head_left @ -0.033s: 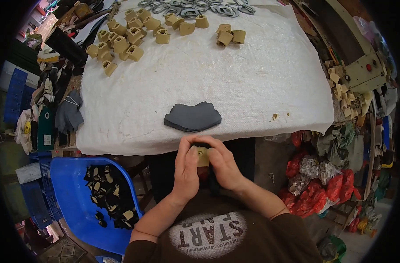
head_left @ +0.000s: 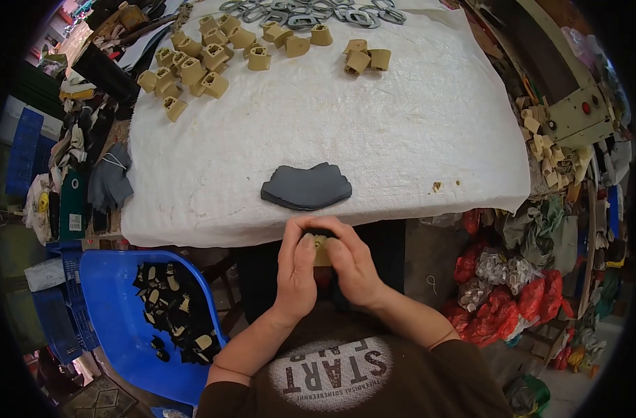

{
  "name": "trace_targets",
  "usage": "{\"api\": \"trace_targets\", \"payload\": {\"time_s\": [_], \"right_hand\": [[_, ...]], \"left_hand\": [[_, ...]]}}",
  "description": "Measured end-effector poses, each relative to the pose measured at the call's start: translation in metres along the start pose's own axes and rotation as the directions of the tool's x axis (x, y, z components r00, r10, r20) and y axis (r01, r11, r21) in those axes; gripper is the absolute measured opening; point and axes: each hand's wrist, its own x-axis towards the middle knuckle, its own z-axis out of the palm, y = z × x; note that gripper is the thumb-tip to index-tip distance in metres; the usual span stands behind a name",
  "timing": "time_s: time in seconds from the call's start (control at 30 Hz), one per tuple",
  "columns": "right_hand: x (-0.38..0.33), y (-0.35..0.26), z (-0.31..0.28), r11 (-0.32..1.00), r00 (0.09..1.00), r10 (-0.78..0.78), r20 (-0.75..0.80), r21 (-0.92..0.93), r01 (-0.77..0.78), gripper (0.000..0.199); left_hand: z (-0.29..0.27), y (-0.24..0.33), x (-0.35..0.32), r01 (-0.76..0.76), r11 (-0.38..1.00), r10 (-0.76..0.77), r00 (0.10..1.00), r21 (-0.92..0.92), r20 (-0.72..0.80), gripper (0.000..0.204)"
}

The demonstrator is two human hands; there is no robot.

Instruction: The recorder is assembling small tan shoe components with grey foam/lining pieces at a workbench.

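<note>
Just off the table's front edge, my left hand [head_left: 296,273] and my right hand [head_left: 356,270] close together around a beige shoe heel [head_left: 321,253]. Both thumbs press on its upper face, and the fingers curl around its far side. Dark material [head_left: 320,230] shows between the fingers at the heel's far edge; how far it wraps the heel is hidden. Beyond my hands, a stack of dark grey curved cut pieces [head_left: 307,186] lies flat on the white-covered table [head_left: 401,139].
Loose beige heels [head_left: 213,56] sit at the back left, with a smaller cluster [head_left: 366,59] farther right. Grey oval rings [head_left: 311,12] lie along the far edge. A blue basin [head_left: 109,313] of black-covered pieces stands at left; red bags [head_left: 492,310] are at lower right.
My right hand has shifted slightly inward and its thumb has moved on the heel. The dark strip that hung beside the right palm is now mostly hidden.
</note>
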Motion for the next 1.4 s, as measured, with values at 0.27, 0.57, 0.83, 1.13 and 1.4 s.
{"api": "trace_targets", "payload": {"time_s": [0.27,0.57,0.83,1.13,1.4], "right_hand": [[0.005,0.012,0.009,0.998,0.996,0.057,0.075,0.009,-0.058,0.035],[0.033,0.004,-0.017,0.966,0.986,-0.078,0.149,-0.234,0.112,0.040],[0.123,0.017,-0.089,0.797,0.951,-0.234,-0.203,-0.601,0.067,0.060],[0.224,0.041,-0.143,0.453,0.870,-0.131,-0.475,-0.810,-0.373,0.088],[0.249,0.065,-0.138,0.577,0.912,-0.213,-0.350,-0.799,-0.172,0.059]], "left_hand": [[-0.017,0.000,-0.007,0.021,0.995,-0.022,1.000,-0.099,-0.006,0.037],[-0.103,-0.013,-0.037,-0.018,0.893,0.255,0.844,0.450,-0.471,0.030],[-0.226,-0.058,-0.145,0.824,0.112,0.494,0.440,0.556,-0.750,0.058],[-0.118,0.046,0.054,0.005,0.525,0.534,0.777,0.851,-0.334,0.051],[-0.030,0.073,0.276,-0.104,0.298,0.442,0.896,0.949,-0.041,0.067]]}}
